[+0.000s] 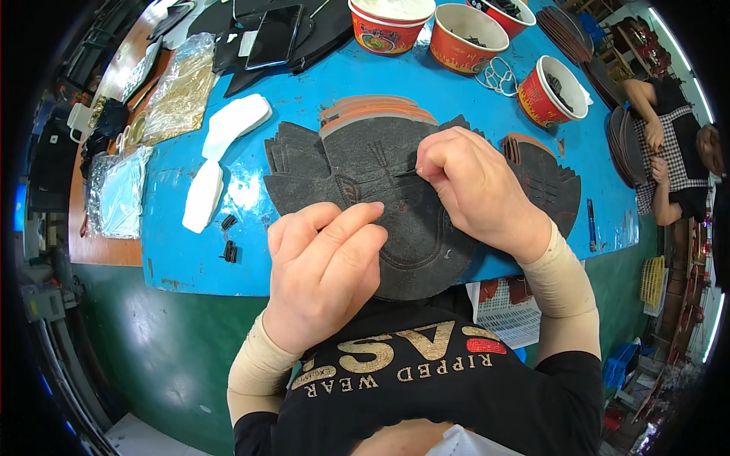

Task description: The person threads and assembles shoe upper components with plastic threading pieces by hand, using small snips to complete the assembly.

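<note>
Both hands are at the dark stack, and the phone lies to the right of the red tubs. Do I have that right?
Not quite: the phone lies to the left of the red tubs, as the head view shows. The left hand and right hand are both at the dark stack, as you said.

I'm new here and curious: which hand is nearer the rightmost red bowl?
Right. The right hand is below and left of the red bowl in the picture; the left hand is farther off, lower and more to the left.
</note>
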`<control>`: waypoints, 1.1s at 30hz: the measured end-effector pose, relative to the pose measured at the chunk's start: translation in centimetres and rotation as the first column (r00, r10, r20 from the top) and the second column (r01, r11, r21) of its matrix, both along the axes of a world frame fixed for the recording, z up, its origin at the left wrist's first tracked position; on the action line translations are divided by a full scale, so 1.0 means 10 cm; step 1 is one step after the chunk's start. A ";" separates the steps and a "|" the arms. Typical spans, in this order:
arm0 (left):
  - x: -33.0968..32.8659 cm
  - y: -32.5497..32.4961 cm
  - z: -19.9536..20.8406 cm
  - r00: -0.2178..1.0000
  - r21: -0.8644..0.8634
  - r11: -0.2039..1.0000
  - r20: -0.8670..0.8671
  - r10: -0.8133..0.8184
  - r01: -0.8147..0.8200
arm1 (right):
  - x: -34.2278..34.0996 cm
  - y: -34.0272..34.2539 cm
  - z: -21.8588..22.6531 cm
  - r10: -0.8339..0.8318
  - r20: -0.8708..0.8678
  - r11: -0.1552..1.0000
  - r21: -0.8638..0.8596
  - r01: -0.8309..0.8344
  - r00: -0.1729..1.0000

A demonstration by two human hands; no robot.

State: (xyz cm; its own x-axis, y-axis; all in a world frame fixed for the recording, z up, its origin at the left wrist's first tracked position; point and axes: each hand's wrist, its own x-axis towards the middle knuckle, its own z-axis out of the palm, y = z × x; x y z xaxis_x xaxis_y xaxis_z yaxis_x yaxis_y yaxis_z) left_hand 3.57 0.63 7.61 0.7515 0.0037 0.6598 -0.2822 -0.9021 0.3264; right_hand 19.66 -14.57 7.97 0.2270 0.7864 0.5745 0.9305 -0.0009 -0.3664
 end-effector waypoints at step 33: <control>0.27 -0.12 0.10 0.990 0.251 0.968 -0.131 0.047 -0.013 | -0.26 -0.22 -0.01 -0.276 0.230 0.951 -0.072 0.299 0.933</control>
